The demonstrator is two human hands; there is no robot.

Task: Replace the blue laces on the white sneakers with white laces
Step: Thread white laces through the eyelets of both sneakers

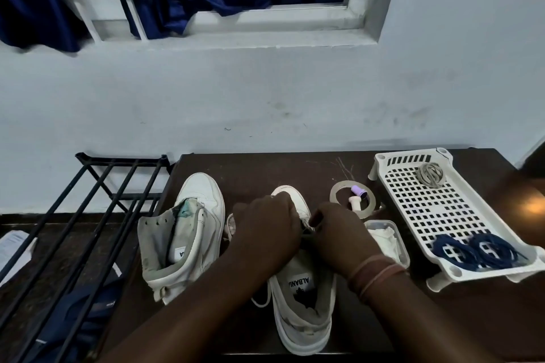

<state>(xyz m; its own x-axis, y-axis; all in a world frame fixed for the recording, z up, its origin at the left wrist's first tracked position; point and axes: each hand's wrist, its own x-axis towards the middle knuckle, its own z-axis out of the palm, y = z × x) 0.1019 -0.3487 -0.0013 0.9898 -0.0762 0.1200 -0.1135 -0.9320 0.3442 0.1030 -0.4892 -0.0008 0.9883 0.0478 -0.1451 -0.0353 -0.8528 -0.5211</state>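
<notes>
Currently, at far left, a black metal rack [97,200] stands beside the dark table [250,168]. Next on the table lies the first white sneaker [188,233], laceless and with bare eyelets. To its right, the second white sneaker [303,300] lies heel toward the viewer, with both hands over its throat. The left hand [265,230] is curled knuckles-up over the eyelet rows; what its fingers hold cannot be determined. The right hand [339,233] is likewise curled, apparently pinching a lace at the eyelets, though the contact is hidden. A white lace [261,300] loops out at the sneaker's left side. Further right are a tape roll [339,188], a clear container [392,242] and a white perforated tray [448,215] holding two coiled blue laces [474,250] and a pale bundle [429,175]. Risks: the hands block the eyelets from view, so a hole may be skipped or crossed wrongly; uneven pull would leave unequal lace ends; a frayed tip could jam.
</notes>
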